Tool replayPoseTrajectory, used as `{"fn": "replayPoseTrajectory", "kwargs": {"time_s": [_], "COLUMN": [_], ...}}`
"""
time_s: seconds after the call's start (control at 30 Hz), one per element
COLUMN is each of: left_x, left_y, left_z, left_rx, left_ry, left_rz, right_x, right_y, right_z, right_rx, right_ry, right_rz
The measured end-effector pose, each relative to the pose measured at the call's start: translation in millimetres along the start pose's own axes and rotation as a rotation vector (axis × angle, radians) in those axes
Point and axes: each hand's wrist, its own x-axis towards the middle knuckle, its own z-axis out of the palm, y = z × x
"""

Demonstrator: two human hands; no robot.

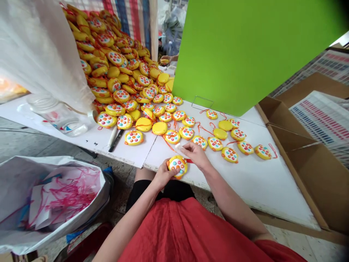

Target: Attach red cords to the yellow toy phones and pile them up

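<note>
My left hand (163,176) grips a round yellow toy (177,166) with a white face and coloured buttons, held at the table's front edge. Just above it, my right hand (195,154) pinches a small white piece (178,147), perhaps an eraser or a folded wipe; its kind is unclear. A red strap or cord shows under the right wrist. Similar yellow toys (215,143) with red cords lie to the right of my hands. Another toy (133,138) rests face up on the left, beside a black marker (116,140) and a white pen-like stick (112,136).
A tall heap of the same toys (114,69) spills from a striped sack at the back left. A clear jar (57,114) lies on the left. A green panel (245,51) stands behind, cardboard boxes (308,174) at right. A white bag (92,203) hangs open lower left.
</note>
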Motion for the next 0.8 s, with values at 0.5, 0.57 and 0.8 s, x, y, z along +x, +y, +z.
{"fn": "replayPoseTrajectory", "kwargs": {"time_s": [0.5, 0.57, 0.8], "left_x": [-1, -2, -1], "left_y": [1, 2, 2], "left_z": [3.4, 3.2, 4.7], "left_rx": [0.013, 0.03, 0.049], "left_ry": [0.014, 0.016, 0.001], "left_rz": [0.031, 0.017, 0.042], "right_x": [4, 4, -7], "right_y": [-6, -4, -6], "right_z": [8, 2, 17], "right_rx": [-0.651, -0.641, -0.715], "right_ry": [-0.099, -0.073, -0.113], "right_rz": [-0.291, -0.269, -0.38]}}
